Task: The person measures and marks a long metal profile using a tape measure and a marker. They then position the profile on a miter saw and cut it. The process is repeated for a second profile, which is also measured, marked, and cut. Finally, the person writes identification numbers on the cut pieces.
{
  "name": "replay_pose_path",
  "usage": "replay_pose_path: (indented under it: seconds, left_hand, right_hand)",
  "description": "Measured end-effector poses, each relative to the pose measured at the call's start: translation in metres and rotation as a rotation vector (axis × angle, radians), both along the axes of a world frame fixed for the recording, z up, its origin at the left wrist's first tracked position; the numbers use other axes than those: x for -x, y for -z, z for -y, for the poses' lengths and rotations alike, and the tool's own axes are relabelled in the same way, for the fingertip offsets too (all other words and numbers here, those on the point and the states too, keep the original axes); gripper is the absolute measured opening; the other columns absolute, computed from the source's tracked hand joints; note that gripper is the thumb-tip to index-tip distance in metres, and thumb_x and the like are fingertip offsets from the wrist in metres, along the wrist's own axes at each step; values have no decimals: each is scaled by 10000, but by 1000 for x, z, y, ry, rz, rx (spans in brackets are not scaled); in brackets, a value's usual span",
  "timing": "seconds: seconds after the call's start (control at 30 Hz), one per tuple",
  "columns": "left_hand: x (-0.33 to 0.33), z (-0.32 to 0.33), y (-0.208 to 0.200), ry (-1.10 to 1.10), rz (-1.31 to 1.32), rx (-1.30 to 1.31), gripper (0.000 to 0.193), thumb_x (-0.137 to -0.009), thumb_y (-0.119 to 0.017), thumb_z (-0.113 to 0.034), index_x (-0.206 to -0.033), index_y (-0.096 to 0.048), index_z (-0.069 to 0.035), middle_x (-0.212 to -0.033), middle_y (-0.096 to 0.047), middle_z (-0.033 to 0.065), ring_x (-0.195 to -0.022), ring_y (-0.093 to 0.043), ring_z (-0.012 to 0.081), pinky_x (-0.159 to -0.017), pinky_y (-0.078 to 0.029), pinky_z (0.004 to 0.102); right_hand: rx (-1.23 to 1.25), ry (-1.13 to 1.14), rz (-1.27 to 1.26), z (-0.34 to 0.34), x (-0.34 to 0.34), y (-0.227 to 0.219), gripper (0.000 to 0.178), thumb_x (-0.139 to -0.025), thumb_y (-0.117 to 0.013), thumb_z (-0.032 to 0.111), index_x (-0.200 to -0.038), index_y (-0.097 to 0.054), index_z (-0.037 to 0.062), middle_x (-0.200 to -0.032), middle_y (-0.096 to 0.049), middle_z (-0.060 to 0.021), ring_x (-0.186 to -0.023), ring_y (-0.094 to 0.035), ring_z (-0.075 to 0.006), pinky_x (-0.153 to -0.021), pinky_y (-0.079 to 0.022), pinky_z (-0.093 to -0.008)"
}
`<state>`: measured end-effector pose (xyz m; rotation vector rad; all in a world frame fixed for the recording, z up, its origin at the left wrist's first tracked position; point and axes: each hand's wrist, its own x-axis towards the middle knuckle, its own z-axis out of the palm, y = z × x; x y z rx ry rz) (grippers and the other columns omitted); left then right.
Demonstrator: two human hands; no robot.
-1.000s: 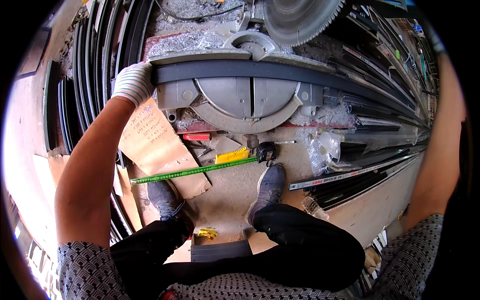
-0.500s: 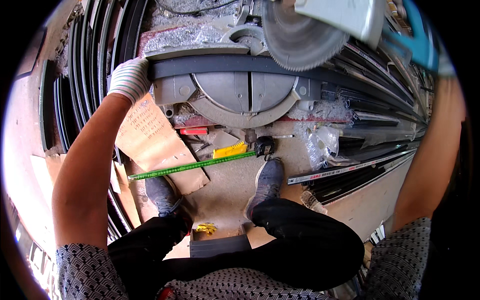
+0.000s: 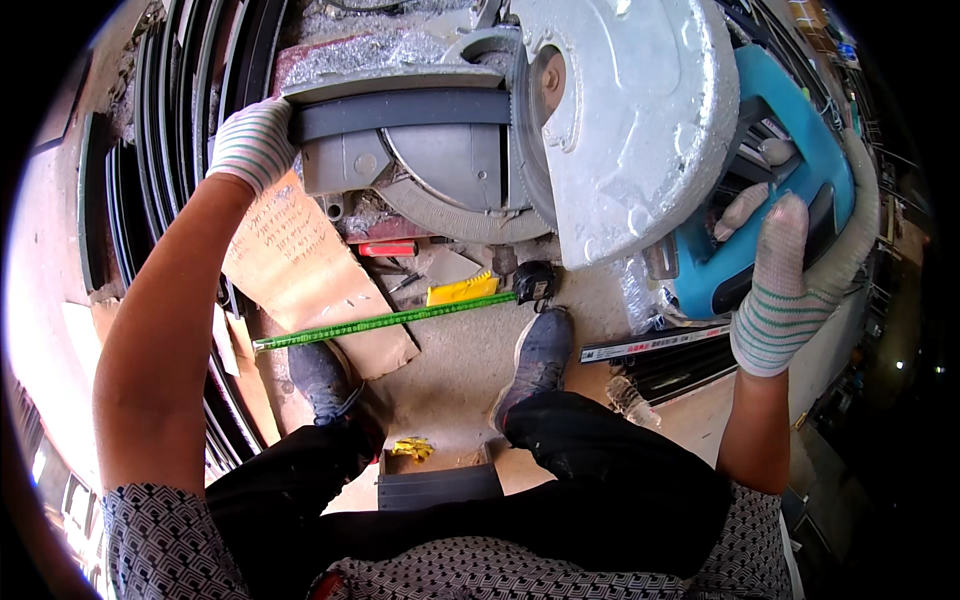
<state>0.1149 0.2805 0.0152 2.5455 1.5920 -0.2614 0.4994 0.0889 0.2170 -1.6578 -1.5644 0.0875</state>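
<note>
Silver-grey mitre saw [image 3: 640, 120] is the biggest item, teal body on its right. Large blade guard covers the right half of the round saw table [image 3: 445, 165]. Blade [image 3: 535, 150] shows along the guard's left edge, lowered in front of the bar's visible right end. Whether teeth touch the bar: can't tell.

Long dark profiles [image 3: 185, 100] lie side by side on the left, running away from the person. More dark stock [image 3: 675, 372] on the right, low down, partly behind the saw.

Dark bar [image 3: 400, 113] lies crosswise on the saw table, along the near side of the fence [image 3: 400, 83]. Right part hidden by blade and guard.

Cardboard sheet [image 3: 310, 280] with handwriting sits on the floor, near side of the saw, left of centre.

Right hand [image 3: 785, 300], striped glove: wrapped round the teal saw handle [image 3: 835, 185], thumb along the near side, fingertips showing through the opening. Left hand [image 3: 252, 145], same kind of glove: clamped on the dark bar at its left, well apart from the blade. Underside of that grip hidden.

Tape measure [image 3: 536, 282]: case just past the right shoe's toe [image 3: 550, 325], green tape pulled out leftward across the cardboard. Yellow tool [image 3: 462, 289] just beside it; smaller red piece [image 3: 388, 248] nearer the saw.
</note>
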Motion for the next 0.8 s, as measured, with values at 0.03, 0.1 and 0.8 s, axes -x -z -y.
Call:
replay_pose_path:
  seconds: [0.03, 0.1, 0.8]
  left_hand:
    - [1, 0, 1, -1, 9, -3, 247, -796, -763, -151, -1028, -712, -80, -1016, -733, 184, -995, -701, 399, -875, -581, 474]
    - [4, 0, 3, -4, 28, -11, 247, -796, -765, -153, -1026, -708, -81, -1014, -733, 181, -994, -700, 400, -871, -580, 474]
    - [11, -1, 8, 38, 73, -31, 268, -801, -793, -154, -1042, -707, -76, -999, -729, 192, -970, -693, 420, -848, -578, 480]
  right_hand:
    - [-7, 6, -19, 0, 0, 1, 749, -981, -679, 434, -1531, -394, 13, -987, -689, -99, -779, -694, -167, -805, -633, -342]
    - [-9, 4, -50, -1, 0, 3, 767, -965, -701, 436, -1526, -399, 8, -966, -688, -101, -752, -691, -176, -794, -635, -345]
    - [80, -66, 149, 9, -27, 1, 741, -994, -676, 408, -1548, -375, 20, -1173, -638, -162, -863, -690, -206, -858, -618, -372]
